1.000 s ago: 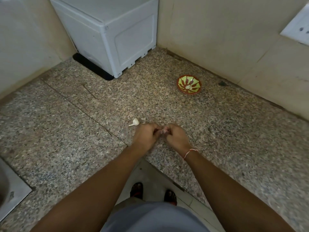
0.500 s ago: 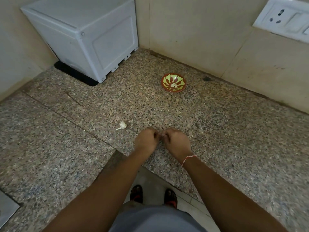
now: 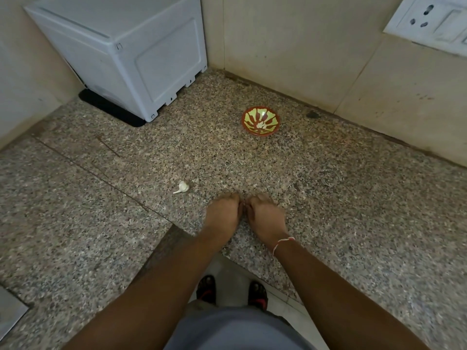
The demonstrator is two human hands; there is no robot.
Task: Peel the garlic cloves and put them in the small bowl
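Note:
My left hand [image 3: 222, 215] and my right hand [image 3: 266, 218] are pressed together, knuckles up, low over the speckled granite counter [image 3: 341, 198]. Their curled fingertips meet around a garlic clove that is almost wholly hidden between them. A small white piece of garlic with a stem [image 3: 182, 186] lies on the counter just left of and beyond my left hand. The small bowl [image 3: 260, 133], red-brown with a green pattern, stands further back and slightly right. Pale peeled cloves [image 3: 261, 125] lie inside it.
A white box-shaped appliance [image 3: 126, 54] fills the back left corner on a black mat. Tiled walls close the back, with a socket plate [image 3: 429, 24] at upper right. A steel sink edge [image 3: 10, 314] shows at lower left. The counter's inner corner lies under my forearms.
My hands stay together at the same spot and have rolled knuckles-up, so the clove seen between the fingertips a second ago is now hidden. The camera has shifted slightly.

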